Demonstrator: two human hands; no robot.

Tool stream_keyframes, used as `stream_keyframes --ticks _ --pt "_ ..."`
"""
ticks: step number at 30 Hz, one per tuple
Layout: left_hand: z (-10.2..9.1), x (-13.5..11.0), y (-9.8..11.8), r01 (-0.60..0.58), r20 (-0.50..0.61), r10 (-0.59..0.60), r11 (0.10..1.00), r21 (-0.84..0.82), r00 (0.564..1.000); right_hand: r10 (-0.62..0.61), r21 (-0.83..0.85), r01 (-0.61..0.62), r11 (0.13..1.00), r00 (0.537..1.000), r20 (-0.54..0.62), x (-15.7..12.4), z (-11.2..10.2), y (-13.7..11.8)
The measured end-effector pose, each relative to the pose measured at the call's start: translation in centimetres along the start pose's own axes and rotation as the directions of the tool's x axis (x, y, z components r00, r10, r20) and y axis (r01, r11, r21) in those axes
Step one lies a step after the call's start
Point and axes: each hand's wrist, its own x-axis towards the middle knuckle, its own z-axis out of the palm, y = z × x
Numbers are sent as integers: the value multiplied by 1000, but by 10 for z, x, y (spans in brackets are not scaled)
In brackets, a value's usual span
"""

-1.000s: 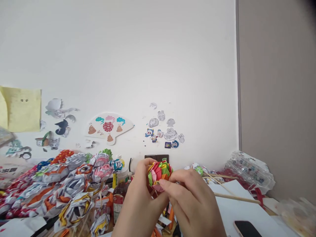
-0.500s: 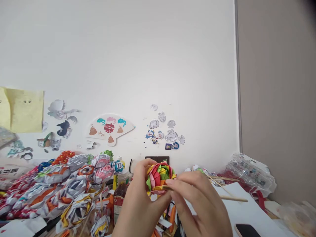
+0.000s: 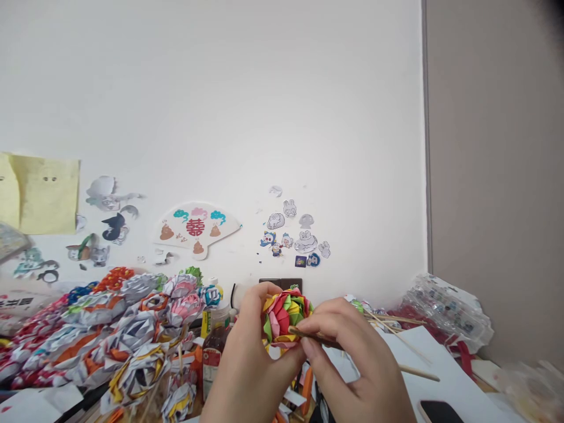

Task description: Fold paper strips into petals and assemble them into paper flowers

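Note:
My left hand [image 3: 249,364] is closed round a folded paper flower [image 3: 285,314] of red, pink, green, yellow and orange petals, held up in front of the wall. My right hand [image 3: 352,364] pinches a thin wooden stick [image 3: 321,338] whose tip touches the flower's right side. Both hands meet at the flower, just above the cluttered desk.
A heap of folded paper flowers [image 3: 118,335] fills the desk at left. Bottles [image 3: 214,346] stand behind my left hand. White paper [image 3: 423,358] with more sticks [image 3: 418,372], a black phone [image 3: 440,411] and a crinkled plastic bag [image 3: 449,305] lie at right. Stickers [image 3: 295,235] dot the wall.
My right hand has shifted from pressing on the flower's petals to pinching a stick and bringing its tip to the flower. The left hand has kept its hold.

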Motion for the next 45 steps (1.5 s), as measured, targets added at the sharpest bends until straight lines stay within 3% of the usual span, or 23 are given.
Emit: stream_keyframes --ticks 7,11,16,18,26,32,45 --pt "1 -1 3 3 10 -3 999 44 1000 -156 -151 156 976 988 11 -6 -2 6" --pt "-1 0 5 4 11 -5 997 78 1000 -173 -241 159 957 984 -41 -8 2 7" --pt "-1 -1 4 -7 99 5 1000 25 995 -397 -387 351 853 917 -44 -2 0 3" --pt "-1 -1 3 2 129 0 1000 -19 992 -427 -415 380 827 904 -24 2 -3 2" --pt "-3 -2 6 15 189 2 996 -93 982 -400 -380 391 838 915 58 -5 -14 8" --pt "-7 -1 5 4 106 11 991 -137 994 -324 -374 294 880 946 -18 -8 -17 9" --pt "-1 4 2 -87 -5 87 989 -119 996 -90 -274 40 961 981 -172 -6 3 7"
